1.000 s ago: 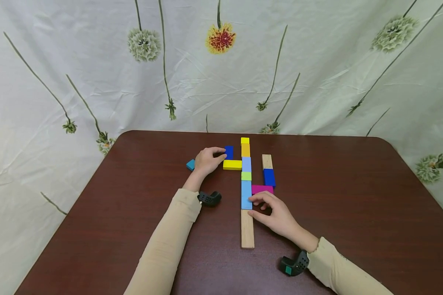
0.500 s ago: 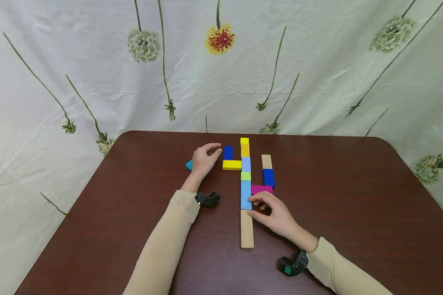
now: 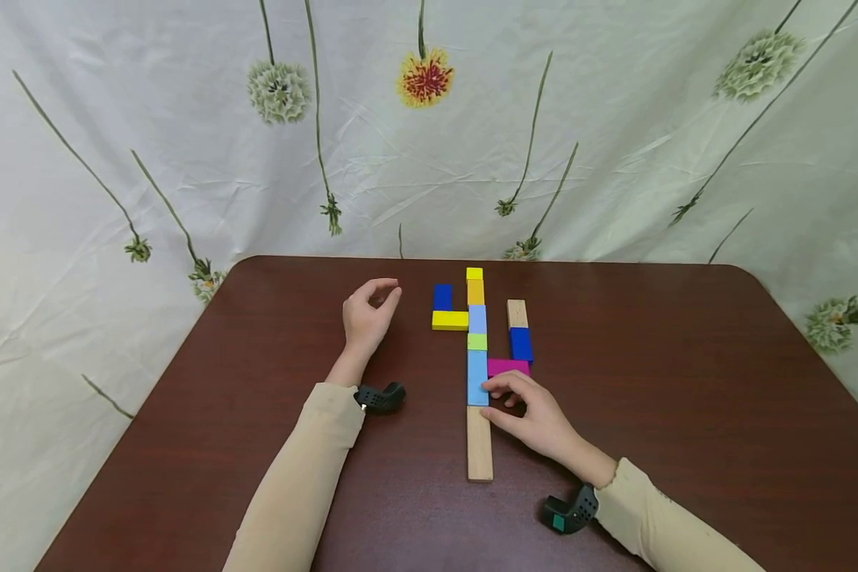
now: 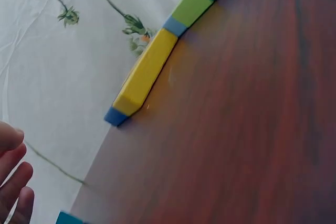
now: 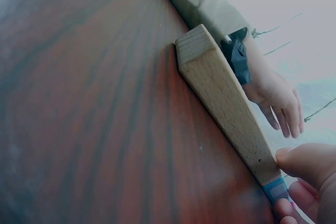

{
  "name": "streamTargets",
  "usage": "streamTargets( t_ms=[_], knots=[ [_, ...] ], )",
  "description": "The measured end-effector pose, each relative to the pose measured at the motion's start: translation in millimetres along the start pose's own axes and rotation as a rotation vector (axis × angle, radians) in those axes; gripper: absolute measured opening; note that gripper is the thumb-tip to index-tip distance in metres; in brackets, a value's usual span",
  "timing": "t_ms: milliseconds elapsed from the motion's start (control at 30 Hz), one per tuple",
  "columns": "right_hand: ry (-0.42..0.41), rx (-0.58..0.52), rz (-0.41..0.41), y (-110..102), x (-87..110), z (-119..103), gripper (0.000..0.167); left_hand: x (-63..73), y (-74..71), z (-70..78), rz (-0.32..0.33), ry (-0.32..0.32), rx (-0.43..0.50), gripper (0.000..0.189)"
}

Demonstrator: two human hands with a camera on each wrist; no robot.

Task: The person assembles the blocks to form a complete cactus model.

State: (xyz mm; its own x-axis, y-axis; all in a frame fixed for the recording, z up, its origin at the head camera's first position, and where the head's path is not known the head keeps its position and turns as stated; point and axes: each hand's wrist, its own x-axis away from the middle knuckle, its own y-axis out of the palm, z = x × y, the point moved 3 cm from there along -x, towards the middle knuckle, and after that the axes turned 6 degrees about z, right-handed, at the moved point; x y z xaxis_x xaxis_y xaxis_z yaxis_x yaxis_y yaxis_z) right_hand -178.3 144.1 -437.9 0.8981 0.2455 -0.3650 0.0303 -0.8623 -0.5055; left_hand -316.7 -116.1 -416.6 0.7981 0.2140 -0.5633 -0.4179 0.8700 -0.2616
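My left hand [image 3: 367,322] is over the left part of the table, fingers loosely curved and holding nothing. A teal block [image 4: 68,218] shows below its fingers in the left wrist view; the hand hides it in the head view. To its right lie a dark blue block [image 3: 442,297] and a yellow block [image 3: 450,321] touching the central row. My right hand [image 3: 536,415] rests at that row's right side. Its thumb touches the plain wooden block [image 3: 480,445] near the joint, and its fingertips touch the light blue block [image 3: 477,373].
Farther up the row are a green block [image 3: 477,342], a periwinkle block [image 3: 477,318], an orange block [image 3: 475,291] and a small yellow block [image 3: 475,273]. On the right, a magenta block [image 3: 508,367] meets a dark blue block [image 3: 521,343] and a wooden block [image 3: 516,313].
My left hand has let go of the dark blue block on the left and moved left, covering the teal block in the head view. The right hand has stayed in place.
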Motion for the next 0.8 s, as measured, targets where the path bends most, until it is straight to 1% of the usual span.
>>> streamTargets(
  t_ms=[133, 300, 500, 567, 700, 800],
  knots=[
    [-0.007, -0.007, -0.005, -1.2, 0.0, 1.2, 0.028, 3.2, -9.8, -5.4, -0.004, -0.003, -0.028, 0.023],
    [-0.017, -0.001, -0.005, -1.2, -0.4, 0.3, 0.028, 7.0, -20.3, -10.2, -0.051, -0.011, -0.081, 0.028],
    [-0.019, 0.009, -0.005, -0.8, -0.7, 1.4, 0.029, 10.5, -27.8, -15.8, -0.112, -0.014, -0.166, 0.036],
    [-0.019, 0.005, -0.004, -1.0, -0.8, 1.5, 0.029, 11.8, -29.5, -16.8, -0.126, -0.035, -0.188, 0.038],
    [-0.012, 0.003, -0.004, -1.4, -1.1, 1.9, 0.029, 15.0, -31.7, -18.0, -0.15, -0.101, -0.241, 0.042],
    [-0.006, 0.008, -0.007, -1.3, -1.1, 2.5, 0.029, 18.0, -33.4, -17.1, -0.177, -0.132, -0.293, 0.044]
  ],
)
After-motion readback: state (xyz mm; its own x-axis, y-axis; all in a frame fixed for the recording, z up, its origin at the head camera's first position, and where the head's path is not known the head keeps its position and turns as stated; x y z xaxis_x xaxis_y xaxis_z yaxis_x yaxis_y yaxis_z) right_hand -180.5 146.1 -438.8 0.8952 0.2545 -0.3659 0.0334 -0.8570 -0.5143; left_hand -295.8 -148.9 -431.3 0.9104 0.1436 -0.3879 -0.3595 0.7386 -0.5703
